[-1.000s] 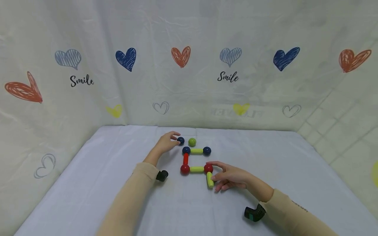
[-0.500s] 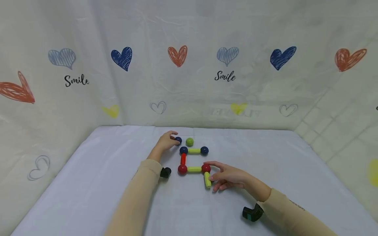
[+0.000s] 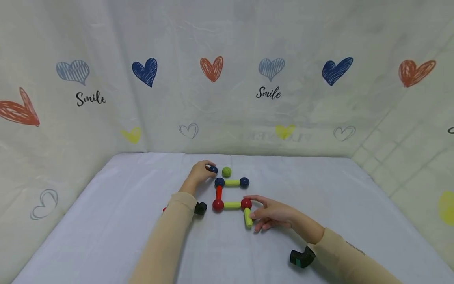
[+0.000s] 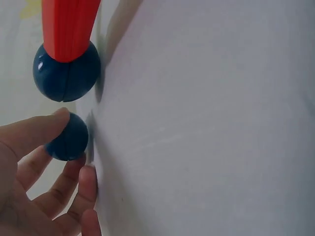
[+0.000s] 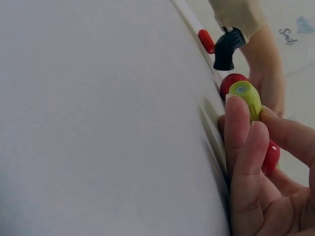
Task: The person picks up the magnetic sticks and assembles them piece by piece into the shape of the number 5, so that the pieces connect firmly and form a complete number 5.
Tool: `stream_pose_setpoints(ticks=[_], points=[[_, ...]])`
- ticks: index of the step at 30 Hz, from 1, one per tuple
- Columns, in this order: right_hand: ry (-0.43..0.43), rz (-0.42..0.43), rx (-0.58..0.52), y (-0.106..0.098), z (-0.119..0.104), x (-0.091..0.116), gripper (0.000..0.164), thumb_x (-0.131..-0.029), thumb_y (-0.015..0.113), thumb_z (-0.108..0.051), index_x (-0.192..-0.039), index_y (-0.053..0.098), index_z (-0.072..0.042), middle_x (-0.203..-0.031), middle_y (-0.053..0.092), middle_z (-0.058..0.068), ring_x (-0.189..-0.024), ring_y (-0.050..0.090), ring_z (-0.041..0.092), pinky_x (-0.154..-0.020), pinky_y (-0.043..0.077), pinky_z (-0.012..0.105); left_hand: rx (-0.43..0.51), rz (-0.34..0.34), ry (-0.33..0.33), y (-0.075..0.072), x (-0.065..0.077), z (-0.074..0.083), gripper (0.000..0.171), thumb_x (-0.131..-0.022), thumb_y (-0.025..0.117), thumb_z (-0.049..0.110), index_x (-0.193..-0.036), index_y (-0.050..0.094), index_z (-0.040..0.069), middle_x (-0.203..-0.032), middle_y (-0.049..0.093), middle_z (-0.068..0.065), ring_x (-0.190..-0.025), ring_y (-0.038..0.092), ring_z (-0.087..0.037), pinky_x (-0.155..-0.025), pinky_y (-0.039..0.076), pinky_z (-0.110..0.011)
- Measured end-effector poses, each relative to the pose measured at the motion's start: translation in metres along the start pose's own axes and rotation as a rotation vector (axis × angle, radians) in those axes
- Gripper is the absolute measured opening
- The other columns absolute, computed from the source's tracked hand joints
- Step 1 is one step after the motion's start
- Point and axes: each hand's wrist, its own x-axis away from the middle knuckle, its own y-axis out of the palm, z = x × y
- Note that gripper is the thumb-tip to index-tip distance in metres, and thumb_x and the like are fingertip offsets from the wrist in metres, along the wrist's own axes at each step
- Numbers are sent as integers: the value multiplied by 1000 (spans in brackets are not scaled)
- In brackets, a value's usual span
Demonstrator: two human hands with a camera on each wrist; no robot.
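Note:
My left hand (image 3: 200,172) holds a loose dark blue ball (image 4: 74,139) between thumb and fingers, low over the cloth. Just right of it sits a green ball (image 3: 226,172). Nearer is a joined chain of balls and rods: a blue ball (image 3: 244,182), a yellow-green rod (image 3: 232,183), another blue ball (image 3: 219,182), a red rod (image 3: 218,193), a red ball (image 3: 218,205), a second yellow-green rod (image 3: 232,205) and a red ball (image 3: 246,203). My right hand (image 3: 274,215) has its index finger on that last ball and pinches the yellow-green end rod (image 5: 248,101).
A white cloth (image 3: 124,236) covers the table. Part of a red piece (image 3: 164,209) peeks out beside my left sleeve; it shows as a rod (image 5: 206,41) in the right wrist view. Black wrist cameras (image 3: 302,258) sit by both cuffs. A printed curtain hangs behind.
The left fingers have closed further round the loose blue ball, which sits slightly closer to the palm. The head view has shifted a little. The right hand stays at the end rod.

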Motion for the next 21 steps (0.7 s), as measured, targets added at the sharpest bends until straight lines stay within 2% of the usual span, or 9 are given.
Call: stream_pose_setpoints(ticks=[6, 12, 21], points=[[3, 5, 19, 0, 0, -1, 75, -98, 69, -16, -160, 28, -15, -86, 71, 10, -70, 72, 17, -64, 55, 21, -28, 1, 11, -6, 0, 2, 41, -94, 73, 14, -134, 64, 7, -129, 61, -20, -112, 58, -34, -99, 49, -47], [-5, -4, 22, 0, -1, -1, 73, -98, 68, -13, -160, 28, -14, -86, 72, 10, -70, 72, 17, -63, 55, 21, -54, 7, 42, -16, 8, 6, 41, -95, 73, 16, -134, 64, 7, -130, 61, -21, -111, 58, -35, -96, 51, -47], [0, -12, 10, -3, 0, -2, 74, -98, 68, -13, -160, 28, -15, -88, 72, 11, -71, 72, 18, -63, 55, 21, -58, -26, 106, -26, 22, 10, 42, -94, 75, 16, -134, 64, 10, -131, 61, -18, -112, 59, -33, -96, 51, -47]])
